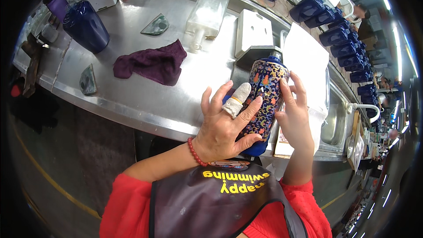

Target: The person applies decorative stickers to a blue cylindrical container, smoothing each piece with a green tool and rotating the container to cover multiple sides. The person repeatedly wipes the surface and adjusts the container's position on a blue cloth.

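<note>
A dark blue bottle point(263, 92) with a colourful floral pattern slants in front of me, its neck pointing away and its base near my apron. My left hand point(227, 121) lies against its left side with fingers spread; the index fingertip and thumb touch the pattern. One finger of that hand wears a pale cloth finger cover point(237, 101) with a yellow band. My right hand point(294, 114) grips the bottle's right edge, with the index fingertip on the patterned face. What supports the bottle underneath is hidden.
A purple cloth point(154, 64), two scraper-like pieces point(155, 24) point(88, 80) and a clear square bottle point(207, 17) lie on the metal counter point(145, 105). A plain blue bottle point(86, 26) stands left. White sheets point(305, 53) and a sink point(335, 121) are right; several blue bottles point(343, 35) line the back.
</note>
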